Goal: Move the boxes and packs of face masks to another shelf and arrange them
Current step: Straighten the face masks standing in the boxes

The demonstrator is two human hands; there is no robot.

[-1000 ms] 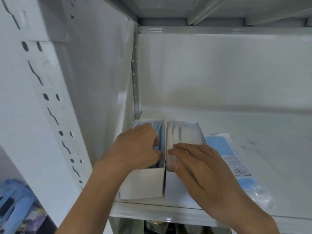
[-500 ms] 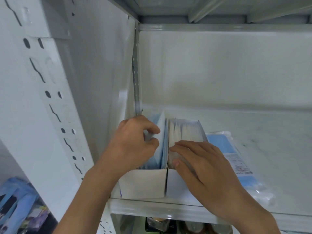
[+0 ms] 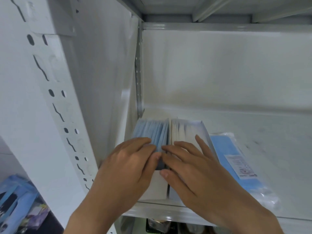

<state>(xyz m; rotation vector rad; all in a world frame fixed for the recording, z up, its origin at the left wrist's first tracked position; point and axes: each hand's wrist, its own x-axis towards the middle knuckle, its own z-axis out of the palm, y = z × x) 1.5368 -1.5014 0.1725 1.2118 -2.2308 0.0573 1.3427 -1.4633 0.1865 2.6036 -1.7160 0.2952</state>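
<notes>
At the frame's lower centre you are pressing your left hand [image 3: 130, 163] and right hand [image 3: 187, 163], fingers flat and gripping nothing, onto two open mask boxes [image 3: 184, 130] beside a sealed pack [image 3: 236, 159], best squared gently against the shelf [image 3: 253, 125] wall.

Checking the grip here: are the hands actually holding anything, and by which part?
Nothing is gripped. Left hand lies flat on the blue masks; right hand on the white masks.
</notes>
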